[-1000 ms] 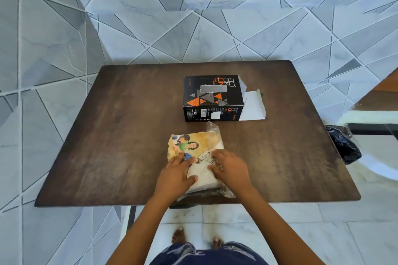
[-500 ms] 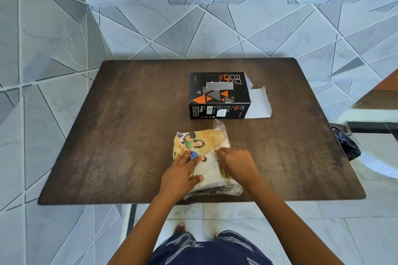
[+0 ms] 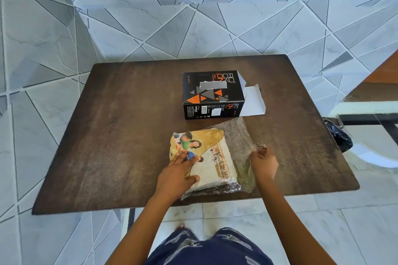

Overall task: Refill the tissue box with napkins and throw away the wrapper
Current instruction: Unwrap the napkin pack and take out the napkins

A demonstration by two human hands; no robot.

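Observation:
A black tissue box [image 3: 212,94] with orange triangles stands near the middle of the dark wooden table [image 3: 120,135], its white end flap [image 3: 254,101] open to the right. In front of it lies a napkin pack [image 3: 210,157] in a printed plastic wrapper. My left hand [image 3: 177,175] presses flat on the pack's near left corner, fingers spread. My right hand [image 3: 263,162] pinches the clear loose side of the wrapper [image 3: 240,137] and holds it stretched out to the right of the pack.
A black plastic bag [image 3: 339,137] hangs just beyond the table's right edge. A white frame [image 3: 366,109] and another surface stand at the far right. Tiled wall rises behind the table, and my feet show under the near edge.
My right hand has moved from the top of the pack out to the right, pulling the clear wrapper side open. My left hand stays pressed on the pack.

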